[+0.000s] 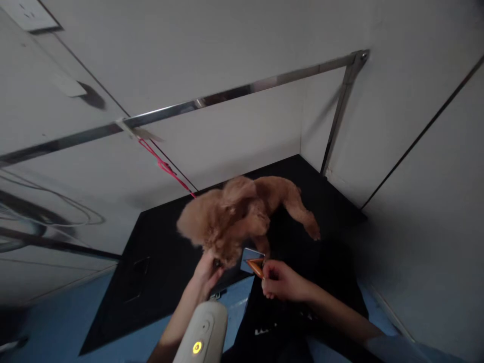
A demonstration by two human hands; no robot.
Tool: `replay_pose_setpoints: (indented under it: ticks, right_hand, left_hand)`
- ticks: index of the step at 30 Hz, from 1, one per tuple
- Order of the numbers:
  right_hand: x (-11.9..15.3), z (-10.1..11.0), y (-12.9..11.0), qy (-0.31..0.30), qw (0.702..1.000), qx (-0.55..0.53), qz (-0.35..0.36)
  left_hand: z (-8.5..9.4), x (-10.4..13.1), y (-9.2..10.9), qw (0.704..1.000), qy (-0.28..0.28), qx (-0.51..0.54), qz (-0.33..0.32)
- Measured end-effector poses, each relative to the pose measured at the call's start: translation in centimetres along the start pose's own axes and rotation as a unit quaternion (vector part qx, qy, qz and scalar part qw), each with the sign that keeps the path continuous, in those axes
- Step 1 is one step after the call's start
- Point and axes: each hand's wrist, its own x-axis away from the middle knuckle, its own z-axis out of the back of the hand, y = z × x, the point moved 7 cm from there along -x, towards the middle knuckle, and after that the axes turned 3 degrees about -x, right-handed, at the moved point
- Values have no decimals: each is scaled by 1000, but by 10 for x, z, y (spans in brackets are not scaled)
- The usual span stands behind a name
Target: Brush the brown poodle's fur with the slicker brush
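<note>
A curly brown dog stands on a black table, its head turned toward me and lowered. My left hand is closed at the dog's muzzle, with some fingers hidden by fur. In my right hand is the orange handle of a slicker brush, pinched between thumb and fingers. The brush's flat grey head sits beside the dog's face, close to a front leg. I cannot tell whether it touches the fur.
A pink leash runs from a metal bar down to the dog. The black table meets the walls at the back. A white device with a yellow light rises in the near foreground. Cables hang at left.
</note>
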Motion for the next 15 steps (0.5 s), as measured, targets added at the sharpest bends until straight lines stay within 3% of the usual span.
replay_pose_setpoints:
  ticks: [3,7,12,15]
  right_hand:
    - [10,7,37,45,980,174,-85]
    - [35,14,72,84,911,374,-149]
    - [32,3,71,6,849,512,-131]
    - [25,22,77,17,846,510,-153]
  left_hand:
    - [-5,26,-30,996,-35,-53,57]
    - [-21,30,-44,984,-94,-144,45]
    - [-77,20,-28,976,-115,-175,-65]
    - [-114,18,-23,968,-151,-185,-82]
